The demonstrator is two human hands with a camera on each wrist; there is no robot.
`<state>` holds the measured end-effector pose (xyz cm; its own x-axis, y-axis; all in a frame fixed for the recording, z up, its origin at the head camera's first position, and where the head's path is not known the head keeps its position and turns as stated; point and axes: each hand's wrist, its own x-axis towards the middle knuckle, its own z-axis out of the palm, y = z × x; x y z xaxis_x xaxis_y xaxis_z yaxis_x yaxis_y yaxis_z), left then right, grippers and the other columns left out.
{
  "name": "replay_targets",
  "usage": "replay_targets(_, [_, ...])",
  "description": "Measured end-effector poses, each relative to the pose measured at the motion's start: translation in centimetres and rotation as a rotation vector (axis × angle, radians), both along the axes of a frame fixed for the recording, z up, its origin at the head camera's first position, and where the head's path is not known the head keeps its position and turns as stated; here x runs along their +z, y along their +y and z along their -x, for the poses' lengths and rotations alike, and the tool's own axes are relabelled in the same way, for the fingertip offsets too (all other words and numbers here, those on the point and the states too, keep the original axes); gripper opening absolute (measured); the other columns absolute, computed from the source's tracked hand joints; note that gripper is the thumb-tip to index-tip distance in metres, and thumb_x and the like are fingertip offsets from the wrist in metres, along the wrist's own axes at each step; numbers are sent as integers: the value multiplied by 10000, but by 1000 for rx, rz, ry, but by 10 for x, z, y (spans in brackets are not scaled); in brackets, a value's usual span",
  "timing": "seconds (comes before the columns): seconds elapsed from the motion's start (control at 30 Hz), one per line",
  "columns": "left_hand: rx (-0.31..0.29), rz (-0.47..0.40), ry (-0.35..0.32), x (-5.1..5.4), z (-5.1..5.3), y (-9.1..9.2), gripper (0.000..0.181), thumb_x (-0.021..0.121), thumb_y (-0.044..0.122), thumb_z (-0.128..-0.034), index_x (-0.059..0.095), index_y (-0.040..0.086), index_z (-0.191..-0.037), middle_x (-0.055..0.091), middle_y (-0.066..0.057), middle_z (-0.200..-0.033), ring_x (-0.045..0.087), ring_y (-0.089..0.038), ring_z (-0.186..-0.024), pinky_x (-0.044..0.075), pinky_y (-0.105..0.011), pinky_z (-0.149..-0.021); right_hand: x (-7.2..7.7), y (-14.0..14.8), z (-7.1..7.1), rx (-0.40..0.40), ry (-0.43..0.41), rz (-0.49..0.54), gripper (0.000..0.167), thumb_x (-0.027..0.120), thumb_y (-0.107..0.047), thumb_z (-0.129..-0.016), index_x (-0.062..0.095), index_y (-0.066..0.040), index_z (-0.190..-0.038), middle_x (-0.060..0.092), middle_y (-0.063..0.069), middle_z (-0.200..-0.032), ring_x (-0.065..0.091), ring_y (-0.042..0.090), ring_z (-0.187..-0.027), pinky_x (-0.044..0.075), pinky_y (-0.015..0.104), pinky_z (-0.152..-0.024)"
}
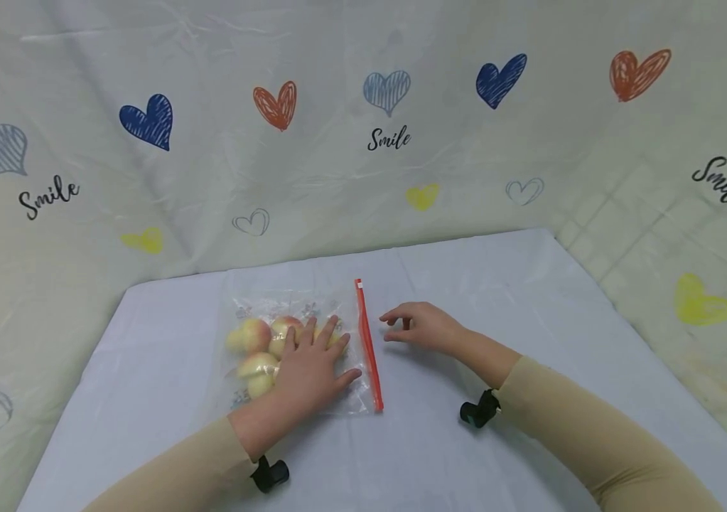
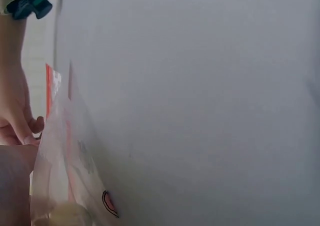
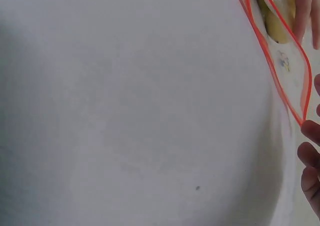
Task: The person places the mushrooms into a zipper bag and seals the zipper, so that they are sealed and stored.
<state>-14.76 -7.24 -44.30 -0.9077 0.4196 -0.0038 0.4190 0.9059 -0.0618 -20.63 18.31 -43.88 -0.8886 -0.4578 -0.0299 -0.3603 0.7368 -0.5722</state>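
Observation:
A clear zip bag [image 1: 350, 398] with a red zip strip [image 1: 367, 341] lies on the table, several yellow-and-red peach-like fruits [image 1: 254, 334] inside it. My left hand [image 1: 312, 373] rests on the bag over the fruits, fingers spread. To the right of the strip, my right hand [image 1: 430, 327] hovers with loosely bent fingers, apart from the bag in the head view. Two red edges of the bag mouth [image 3: 270, 60] bow apart in the right wrist view, where fingertips [image 3: 309, 153] show near their corner. The left wrist view catches the bag's side [image 2: 55, 176] and one pale fruit [image 2: 70, 213].
A white cloth covers the table [image 1: 497, 284]. Behind it hangs a pale sheet [image 1: 337, 171] printed with hearts and the word Smile. Small black cameras [image 1: 480, 409] are strapped at both wrists.

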Motion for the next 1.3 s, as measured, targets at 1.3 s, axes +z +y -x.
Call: replay_targets(1.3, [74, -82, -85, 21, 23, -14, 771, 486, 679, -918, 392, 227, -1535, 319, -84, -1598, 196, -374, -1481, 160, -594, -1167, 2, -54, 3, -197, -224, 43, 794, 726, -447, -875, 419, -59, -1496, 673, 52, -1158, 618, 170, -944, 561, 321, -784])
